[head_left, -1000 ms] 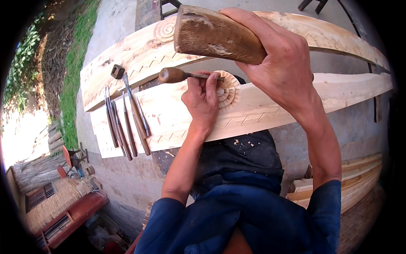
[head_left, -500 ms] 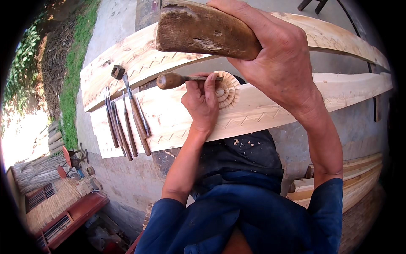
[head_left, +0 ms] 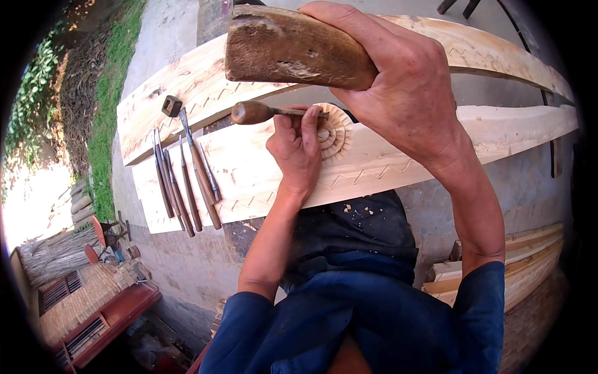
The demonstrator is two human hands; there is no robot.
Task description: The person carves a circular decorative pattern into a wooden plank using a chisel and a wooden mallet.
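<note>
My left hand [head_left: 294, 153] is closed on a wooden-handled chisel [head_left: 252, 112], held sideways with its tip at a round carved rosette [head_left: 335, 134] on the nearer pale board [head_left: 517, 128]. My right hand [head_left: 405, 93] grips a heavy worn wooden mallet [head_left: 293, 47], raised above the chisel and board. Several slender chisels and gouges [head_left: 190, 187] lie side by side on the nearer board's left part, one topped by a dark square metal head [head_left: 171, 106]. A zigzag pattern runs along that board's front edge.
A second carved board [head_left: 511, 56] lies beyond the first. More planks [head_left: 498, 268] are stacked at lower right. Dark trestle legs [head_left: 473, 7] show at upper right. Grass [head_left: 106, 156] borders the concrete at left; a red bench-like object [head_left: 118, 311] and bundled wood sit at lower left.
The mallet in my right hand has shifted leftward over the last second, its end now further left. My left hand and the chisel stay almost in place.
</note>
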